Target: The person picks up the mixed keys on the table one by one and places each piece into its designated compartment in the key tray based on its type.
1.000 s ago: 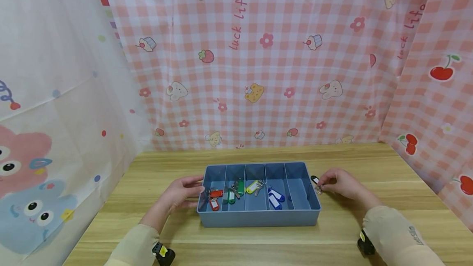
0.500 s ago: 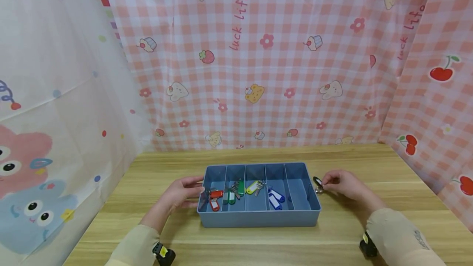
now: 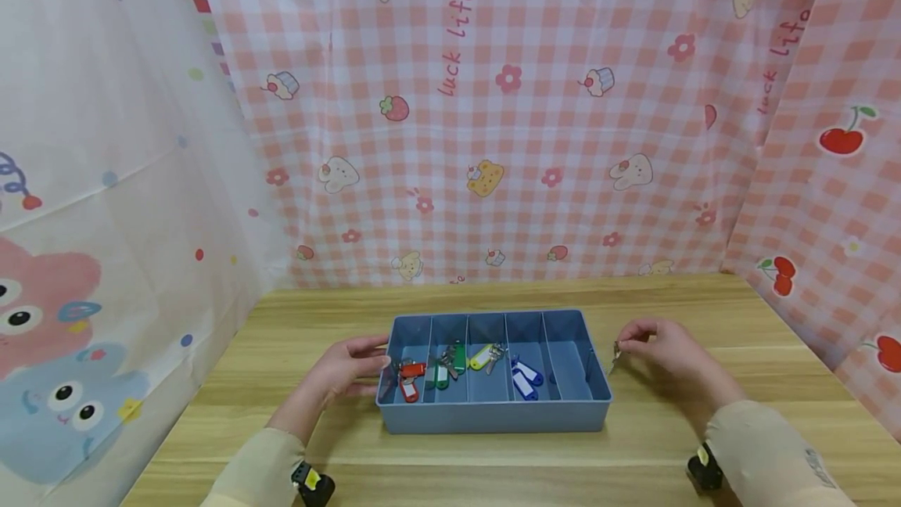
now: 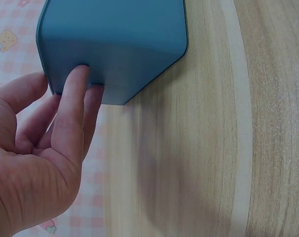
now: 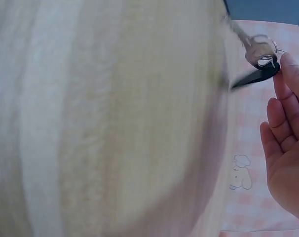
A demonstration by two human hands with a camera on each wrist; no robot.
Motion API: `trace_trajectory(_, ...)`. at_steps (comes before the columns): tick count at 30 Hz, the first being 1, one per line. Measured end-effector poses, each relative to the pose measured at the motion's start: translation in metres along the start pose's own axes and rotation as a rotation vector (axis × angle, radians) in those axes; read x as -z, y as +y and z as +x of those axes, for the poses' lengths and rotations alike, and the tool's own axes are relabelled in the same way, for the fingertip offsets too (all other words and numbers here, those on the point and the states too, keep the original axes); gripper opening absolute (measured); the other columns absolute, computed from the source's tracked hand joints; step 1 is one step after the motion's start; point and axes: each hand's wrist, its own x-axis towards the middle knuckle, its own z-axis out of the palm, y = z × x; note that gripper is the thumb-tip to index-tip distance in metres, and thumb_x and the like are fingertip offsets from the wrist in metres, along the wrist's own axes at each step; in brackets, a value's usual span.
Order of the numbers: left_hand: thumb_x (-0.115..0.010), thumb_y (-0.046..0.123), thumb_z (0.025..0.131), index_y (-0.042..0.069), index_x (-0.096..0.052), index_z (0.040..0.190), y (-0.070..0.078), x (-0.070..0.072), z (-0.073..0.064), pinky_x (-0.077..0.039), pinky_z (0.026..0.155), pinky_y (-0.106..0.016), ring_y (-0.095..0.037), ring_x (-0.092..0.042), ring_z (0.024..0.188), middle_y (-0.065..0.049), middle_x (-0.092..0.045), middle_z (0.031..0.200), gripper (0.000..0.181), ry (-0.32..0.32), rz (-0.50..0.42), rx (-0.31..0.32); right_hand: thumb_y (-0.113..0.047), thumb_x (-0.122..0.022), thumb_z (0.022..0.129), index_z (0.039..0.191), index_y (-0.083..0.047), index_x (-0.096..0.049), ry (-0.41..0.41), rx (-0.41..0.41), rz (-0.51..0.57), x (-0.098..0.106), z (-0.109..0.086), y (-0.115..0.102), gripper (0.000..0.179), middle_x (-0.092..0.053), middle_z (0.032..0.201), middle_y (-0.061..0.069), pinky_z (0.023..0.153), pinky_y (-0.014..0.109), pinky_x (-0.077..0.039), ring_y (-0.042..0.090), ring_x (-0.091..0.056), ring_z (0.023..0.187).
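My right hand (image 3: 658,346) pinches the ring of a black key tag (image 5: 258,76) with a metal key (image 5: 260,49) hanging from it, just right of the tray. The blue-grey compartment tray (image 3: 493,416) stands on the table. My left hand (image 3: 348,368) rests at its left end; in the left wrist view its fairly straight fingers (image 4: 73,98) touch the outer end wall, with the thumb at the rim. From left to right, the compartments hold red key tags (image 3: 410,370), green key tags (image 3: 459,357), a yellow key tag (image 3: 482,356) and blue key tags (image 3: 524,382).
The tray's rightmost compartment (image 3: 572,358) shows a bare floor. Wood-grain table (image 3: 507,468) surrounds the tray. A pink checked cloth (image 3: 535,147) hangs behind it, and a white patterned cloth (image 3: 141,178) hangs on the left.
My right hand has lifted the key with the black tag off the table and moved slightly right, turning it so the key hangs down. The left hand and the tray have stayed put.
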Motion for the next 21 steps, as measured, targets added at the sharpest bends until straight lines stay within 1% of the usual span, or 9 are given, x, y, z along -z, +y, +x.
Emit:
trace_trajectory(1,-0.068,0.008,0.094,0.0,-0.05,0.143,0.0,0.0,0.0,-0.059,0.077,-0.046,-0.026,-0.066,0.102,-0.025,-0.055,0.135,0.053,-0.007,0.0,-0.003,-0.012,-0.07,0.092,0.09,-0.002,-0.07,0.01,-0.007,0.008,0.0,-0.001,-0.002,0.01,-0.066,0.088,0.007,0.068,0.027,-0.043,0.019,-0.051,0.08)
trace_trajectory(3,-0.068,0.008,0.094,0.0,-0.049,0.144,0.0,0.0,0.0,-0.059,0.078,-0.046,-0.026,-0.065,0.103,-0.026,-0.054,0.136,0.054,-0.014,0.0,-0.005,-0.014,-0.071,0.092,0.089,-0.004,-0.071,0.033,0.009,-0.031,0.001,-0.001,-0.004,0.01,-0.066,0.086,0.005,0.067,0.027,-0.043,0.017,-0.052,0.079)
trace_trajectory(5,-0.068,0.008,0.094,0.0,-0.049,0.144,0.0,0.0,-0.001,-0.059,0.078,-0.046,-0.026,-0.065,0.102,-0.026,-0.054,0.136,0.054,-0.014,-0.004,-0.007,-0.014,-0.071,0.092,0.088,-0.006,-0.071,0.049,0.044,-0.08,0.003,-0.001,-0.006,0.01,-0.066,0.085,0.002,0.068,0.026,-0.044,0.015,-0.052,0.079)
trace_trajectory(6,-0.068,0.008,0.094,0.0,-0.05,0.144,0.0,0.0,-0.001,-0.059,0.078,-0.046,-0.027,-0.066,0.102,-0.026,-0.055,0.135,0.053,-0.011,-0.008,-0.007,-0.015,-0.071,0.093,0.088,-0.007,-0.072,0.065,0.074,-0.126,0.005,0.0,-0.007,0.009,-0.066,0.084,0.001,0.068,0.025,-0.043,0.013,-0.052,0.079)
trace_trajectory(8,-0.068,0.008,0.094,0.0,-0.05,0.143,0.0,0.0,-0.001,-0.059,0.077,-0.047,-0.027,-0.066,0.101,-0.025,-0.057,0.132,0.053,-0.007,-0.009,-0.006,-0.015,-0.072,0.092,0.088,-0.008,-0.072,0.078,0.099,-0.165,0.008,0.0,-0.009,0.008,-0.066,0.084,-0.001,0.069,0.025,-0.044,0.011,-0.052,0.079)
trace_trajectory(10,-0.068,0.007,0.094,0.0,-0.05,0.143,0.0,0.0,-0.001,-0.059,0.077,-0.047,-0.027,-0.066,0.101,-0.026,-0.057,0.132,0.053,-0.006,-0.009,-0.007,-0.015,-0.072,0.092,0.089,-0.007,-0.072,0.084,0.103,-0.17,0.01,-0.001,-0.012,0.008,-0.066,0.084,-0.001,0.069,0.025,-0.045,0.011,-0.053,0.079)
trace_trajectory(12,-0.067,0.006,0.094,0.0,-0.05,0.143,-0.001,0.0,-0.001,-0.059,0.078,-0.047,-0.027,-0.066,0.102,-0.026,-0.056,0.134,0.052,-0.006,-0.018,-0.007,-0.017,-0.072,0.092,0.09,-0.007,-0.072,0.088,0.09,-0.165,0.011,-0.001,-0.015,0.01,-0.066,0.085,0.0,0.07,0.025,-0.045,0.011,-0.053,0.08)
trace_trajectory(18,-0.065,0.003,0.095,-0.002,-0.049,0.143,-0.001,-0.001,0.0,-0.058,0.08,-0.048,-0.031,-0.063,0.109,-0.027,-0.051,0.14,0.051,-0.008,-0.049,-0.008,-0.026,-0.071,0.094,0.096,-0.008,-0.072,0.101,0.064,-0.159,0.015,-0.005,-0.03,0.018,-0.066,0.091,0.002,0.074,0.029,-0.045,0.017,-0.054,0.086)
trace_trajectory(21,-0.065,0.004,0.095,-0.002,-0.049,0.143,0.0,-0.001,-0.001,-0.058,0.08,-0.048,-0.032,-0.063,0.11,-0.027,-0.05,0.14,0.051,-0.006,-0.048,-0.007,-0.026,-0.07,0.094,0.098,-0.007,-0.072,0.112,0.069,-0.146,0.017,-0.006,-0.037,0.02,-0.066,0.093,0.002,0.075,0.03,-0.047,0.018,-0.055,0.089)
